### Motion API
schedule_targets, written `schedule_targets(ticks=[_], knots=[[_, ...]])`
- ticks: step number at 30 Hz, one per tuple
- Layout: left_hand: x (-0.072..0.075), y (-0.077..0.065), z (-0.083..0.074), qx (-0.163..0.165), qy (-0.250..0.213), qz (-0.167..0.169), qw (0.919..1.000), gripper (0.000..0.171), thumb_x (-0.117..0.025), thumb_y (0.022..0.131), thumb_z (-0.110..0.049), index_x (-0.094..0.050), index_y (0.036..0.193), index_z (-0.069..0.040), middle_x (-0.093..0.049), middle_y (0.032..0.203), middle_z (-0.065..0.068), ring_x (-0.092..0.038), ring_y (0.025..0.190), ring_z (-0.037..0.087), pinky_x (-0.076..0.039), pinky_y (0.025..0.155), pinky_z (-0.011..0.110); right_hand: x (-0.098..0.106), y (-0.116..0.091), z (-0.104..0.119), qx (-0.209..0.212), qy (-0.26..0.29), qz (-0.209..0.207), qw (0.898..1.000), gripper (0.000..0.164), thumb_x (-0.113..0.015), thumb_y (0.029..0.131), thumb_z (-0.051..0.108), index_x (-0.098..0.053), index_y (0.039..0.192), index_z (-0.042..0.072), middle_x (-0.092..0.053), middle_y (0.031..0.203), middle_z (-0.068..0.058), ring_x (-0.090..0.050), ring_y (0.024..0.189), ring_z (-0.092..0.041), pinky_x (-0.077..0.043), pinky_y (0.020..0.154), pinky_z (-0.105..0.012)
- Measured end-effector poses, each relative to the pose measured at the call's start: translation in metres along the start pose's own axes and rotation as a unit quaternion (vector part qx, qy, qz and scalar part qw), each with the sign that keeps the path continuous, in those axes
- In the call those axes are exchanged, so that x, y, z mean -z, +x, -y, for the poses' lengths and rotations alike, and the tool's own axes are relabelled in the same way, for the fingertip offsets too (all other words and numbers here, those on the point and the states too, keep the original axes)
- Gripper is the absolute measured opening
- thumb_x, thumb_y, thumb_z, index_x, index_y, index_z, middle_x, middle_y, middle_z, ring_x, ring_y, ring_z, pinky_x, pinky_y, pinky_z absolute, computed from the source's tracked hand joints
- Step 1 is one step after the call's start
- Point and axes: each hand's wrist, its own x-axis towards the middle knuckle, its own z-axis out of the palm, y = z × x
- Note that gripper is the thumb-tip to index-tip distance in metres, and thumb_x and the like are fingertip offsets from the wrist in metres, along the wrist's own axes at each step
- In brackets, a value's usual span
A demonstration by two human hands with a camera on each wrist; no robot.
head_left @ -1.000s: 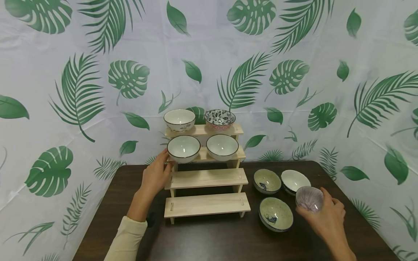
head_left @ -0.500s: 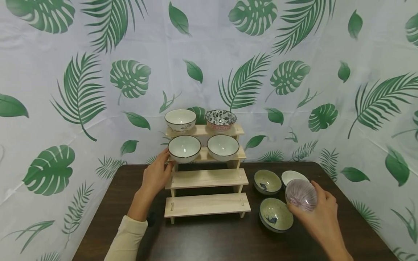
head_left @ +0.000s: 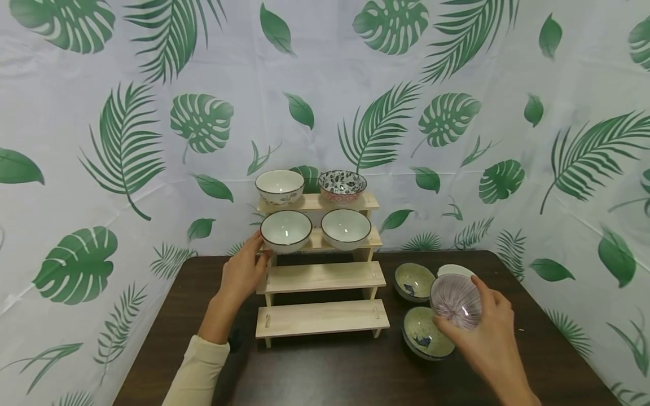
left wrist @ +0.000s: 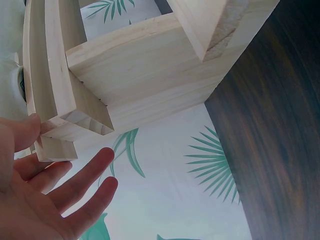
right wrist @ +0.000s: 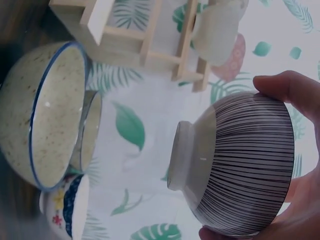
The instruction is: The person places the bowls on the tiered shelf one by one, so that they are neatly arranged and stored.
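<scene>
My right hand (head_left: pixel 484 332) grips a bowl with fine purple-grey stripes (head_left: pixel 456 301) by its sides, thumb and fingers spread across it. It is raised over the bowls at the right; the right wrist view shows its striped outside (right wrist: pixel 250 160) and pale foot. My left hand (head_left: pixel 242 272) pinches the left end of a board on a stepped wooden stand (head_left: pixel 322 320), thumb above and fingers below. Beside that hand, on the same step, sits a white bowl with a dark rim (head_left: pixel 286 231). A similar bowl (head_left: pixel 346 229) stands to its right.
Two bowls, one white (head_left: pixel 279 186) and one black-and-pink patterned (head_left: pixel 342 186), stand on the top step. On the dark table (head_left: pixel 304 372) are two greenish bowls (head_left: pixel 413 282) and a white bowl (head_left: pixel 454 270), partly hidden. A leaf-print cloth (head_left: pixel 315 67) hangs behind.
My right hand has carried the striped bowl left and slightly up, now covering much of the white bowl and part of the front greenish one. The left hand stays put.
</scene>
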Motion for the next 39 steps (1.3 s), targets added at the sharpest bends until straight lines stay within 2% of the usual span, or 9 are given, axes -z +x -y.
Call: schedule_targets(ticks=[12,16,26,33,39], knots=[[0.0,-0.001,0.002,-0.002,0.003,-0.004,1.0,0.052,-0.055,0.107,-0.036,-0.049,0.154,-0.014,-0.04,0.166,0.007,-0.06,0.133,0.04,-0.048,0.096,0.073,0.0,-0.003,0.022,0.01,-0.001,0.009,1.0,0.108,-0.092,0.071,0.038,-0.034,0.158,0.009,-0.034,0.146,-0.035,-0.036,0.126,-0.052,-0.046,0.084,-0.075],[0.001,0.0,0.001,0.001,0.001,-0.004,1.0,0.052,-0.055,0.107,-0.036,-0.049,0.155,-0.015,-0.04,0.166,0.006,-0.058,0.136,0.04,-0.048,0.097,0.072,-0.001,-0.004,0.03,0.013,0.002,0.015,1.0,0.106,-0.091,0.072,0.037,-0.035,0.158,0.01,-0.034,0.148,-0.034,-0.036,0.128,-0.05,-0.047,0.086,-0.076],[0.001,0.002,0.0,-0.003,0.0,-0.006,1.0,0.051,-0.055,0.107,-0.035,-0.05,0.154,-0.016,-0.039,0.167,0.006,-0.064,0.13,0.037,-0.05,0.093,0.071,-0.006,-0.006,0.048,0.042,0.016,0.005,0.999,0.104,-0.093,0.07,0.035,-0.039,0.157,0.014,-0.037,0.149,-0.027,-0.036,0.131,-0.045,-0.046,0.09,-0.071],[0.0,0.003,0.001,-0.002,-0.003,-0.005,1.0,0.053,-0.056,0.107,-0.036,-0.049,0.155,-0.018,-0.039,0.167,0.006,-0.059,0.135,0.038,-0.05,0.094,0.071,-0.009,-0.008,0.063,0.036,0.023,0.024,0.999,0.106,-0.092,0.072,0.038,-0.036,0.16,0.016,-0.035,0.152,-0.026,-0.038,0.132,-0.044,-0.046,0.096,-0.073],[0.0,0.003,0.002,-0.004,-0.003,-0.006,1.0,0.052,-0.056,0.107,-0.035,-0.049,0.155,-0.017,-0.04,0.166,0.006,-0.061,0.133,0.038,-0.05,0.094,0.071,-0.013,-0.011,0.079,0.066,0.037,0.022,0.997,0.106,-0.093,0.071,0.034,-0.037,0.159,0.014,-0.038,0.15,-0.026,-0.041,0.132,-0.043,-0.045,0.098,-0.07]])
